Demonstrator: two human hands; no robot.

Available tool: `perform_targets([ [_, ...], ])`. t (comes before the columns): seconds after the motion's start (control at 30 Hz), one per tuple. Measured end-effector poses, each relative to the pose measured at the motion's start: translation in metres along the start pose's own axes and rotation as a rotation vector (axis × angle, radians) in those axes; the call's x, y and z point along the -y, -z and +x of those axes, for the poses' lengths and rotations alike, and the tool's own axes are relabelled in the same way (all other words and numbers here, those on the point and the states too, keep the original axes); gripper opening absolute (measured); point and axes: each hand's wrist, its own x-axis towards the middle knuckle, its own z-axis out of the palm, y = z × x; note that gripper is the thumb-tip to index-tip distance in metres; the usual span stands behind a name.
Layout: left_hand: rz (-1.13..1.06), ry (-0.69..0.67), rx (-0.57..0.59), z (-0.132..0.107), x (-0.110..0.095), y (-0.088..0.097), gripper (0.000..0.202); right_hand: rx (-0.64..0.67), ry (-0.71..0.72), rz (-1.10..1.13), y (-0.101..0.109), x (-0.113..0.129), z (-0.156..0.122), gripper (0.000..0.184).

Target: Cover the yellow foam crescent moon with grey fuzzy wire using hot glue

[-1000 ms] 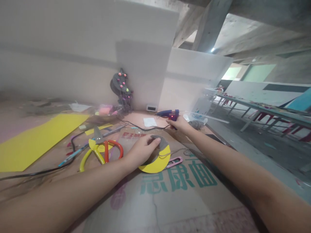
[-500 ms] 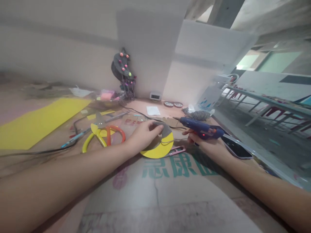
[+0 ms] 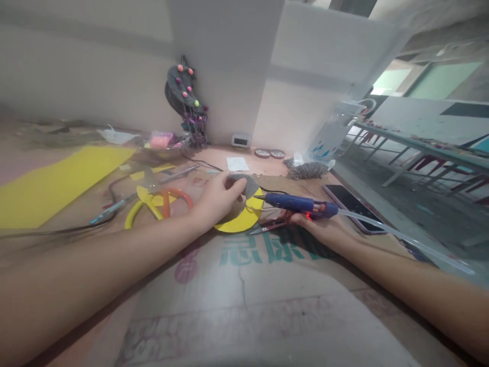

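My left hand (image 3: 214,200) presses down on a yellow foam crescent (image 3: 246,216) topped with a grey felt piece (image 3: 248,185), fingers curled over the felt. Gripped in my right hand (image 3: 319,230) is a blue hot glue gun (image 3: 296,204), its red light on and a clear glue stick (image 3: 401,236) trailing out the back. The gun's nozzle points left and sits just at the crescent's right edge. Both rest on a cardboard sheet (image 3: 267,295) with green print.
Yellow- and orange-handled scissors (image 3: 158,206) lie left of the crescent, pink thread snips (image 3: 271,227) under the gun. A phone (image 3: 349,201) lies at right, a yellow foam sheet (image 3: 49,183) at left. A grey beaded ornament (image 3: 185,99) leans in the back corner, with cables nearby.
My right hand picked the glue gun up from the back of the table and brought it down to the crescent's right edge. My left hand stayed on the crescent.
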Motion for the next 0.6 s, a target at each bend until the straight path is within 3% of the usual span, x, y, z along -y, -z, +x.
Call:
perform_targets([
  [0.6,0.06,-0.031,0.027,-0.0036,0.0002,0.0008,0.02,-0.045,0.017,-0.053,-0.0057,-0.0008,-0.0011,0.028],
])
